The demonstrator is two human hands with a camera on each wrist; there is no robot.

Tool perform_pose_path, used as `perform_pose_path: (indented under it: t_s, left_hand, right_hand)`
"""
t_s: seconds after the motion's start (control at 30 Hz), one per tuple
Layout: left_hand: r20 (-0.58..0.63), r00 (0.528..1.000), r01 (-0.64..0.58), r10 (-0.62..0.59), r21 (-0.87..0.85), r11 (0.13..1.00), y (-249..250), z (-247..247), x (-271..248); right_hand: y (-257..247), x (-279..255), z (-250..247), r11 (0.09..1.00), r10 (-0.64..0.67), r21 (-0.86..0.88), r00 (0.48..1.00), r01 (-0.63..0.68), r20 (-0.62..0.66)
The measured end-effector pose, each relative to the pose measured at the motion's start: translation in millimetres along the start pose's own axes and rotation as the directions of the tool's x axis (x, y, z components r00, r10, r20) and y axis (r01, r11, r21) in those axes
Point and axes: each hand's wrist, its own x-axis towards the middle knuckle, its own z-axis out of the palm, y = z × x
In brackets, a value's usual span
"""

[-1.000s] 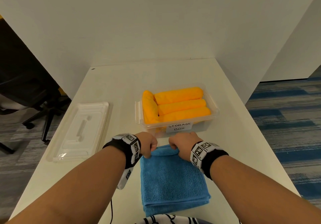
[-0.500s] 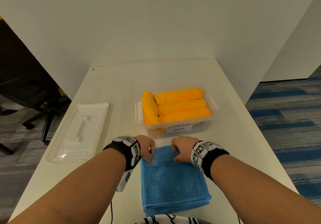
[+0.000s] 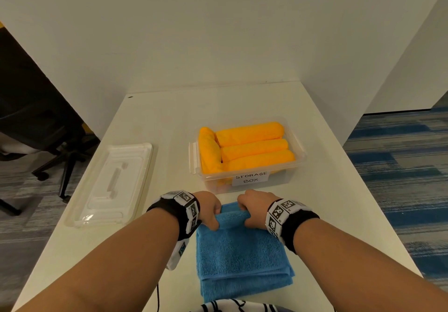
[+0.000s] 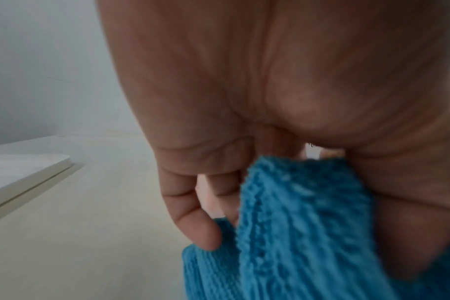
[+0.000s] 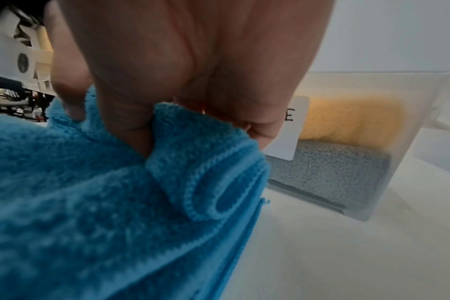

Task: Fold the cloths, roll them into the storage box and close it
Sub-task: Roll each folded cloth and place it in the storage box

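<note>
A folded blue cloth (image 3: 240, 251) lies on the white table in front of me, its far end turned over into a small roll (image 3: 231, 216). My left hand (image 3: 209, 211) grips the roll's left end, fingers curled round the blue cloth (image 4: 295, 223). My right hand (image 3: 252, 206) grips the right end, fingers curled into the blue cloth (image 5: 193, 162). Just beyond stands the clear storage box (image 3: 298, 159), labelled and open, with several rolled orange cloths (image 3: 252, 145) inside. Its clear lid (image 3: 114, 181) lies flat to the left. Through the box wall (image 5: 398, 162) a grey cloth shows under the orange ones.
White partition walls close the table's far side and right. A black office chair (image 3: 36, 127) stands on the floor at the left. The table's right edge (image 3: 378, 210) drops to blue patterned carpet.
Both hands have curled tighter on the cloth's far end and turned it toward me, so the roll is thicker than a second ago.
</note>
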Motion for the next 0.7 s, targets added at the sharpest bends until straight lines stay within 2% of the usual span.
perform_pose_path:
  t_s: [0.17,0.23,0.57,0.7]
  left_hand:
    - [0.052,0.998,0.051,-0.038,-0.270,0.962,-0.7,-1.2,-2.9]
    - [0.059,0.998,0.048,-0.032,-0.297,0.954,-2.1,-1.9,-3.0]
    - [-0.068,0.997,-0.039,0.037,-0.027,0.999,4.6,2.0,0.7]
    - [-0.094,0.995,-0.046,0.043,-0.026,0.999,3.5,4.8,-0.3]
  right_hand:
    - [4.4,0.2,2.6,0.999,-0.025,0.027,0.999,0.024,0.032]
    - [4.5,-0.1,2.2,0.999,-0.034,0.025,0.999,0.033,0.035]
    - [-3.7,-4.2,1.7,0.998,-0.044,0.037,0.998,0.042,0.034]
    - [-4.5,-6.1,-1.3,0.986,-0.003,0.166,0.997,-0.010,0.074]
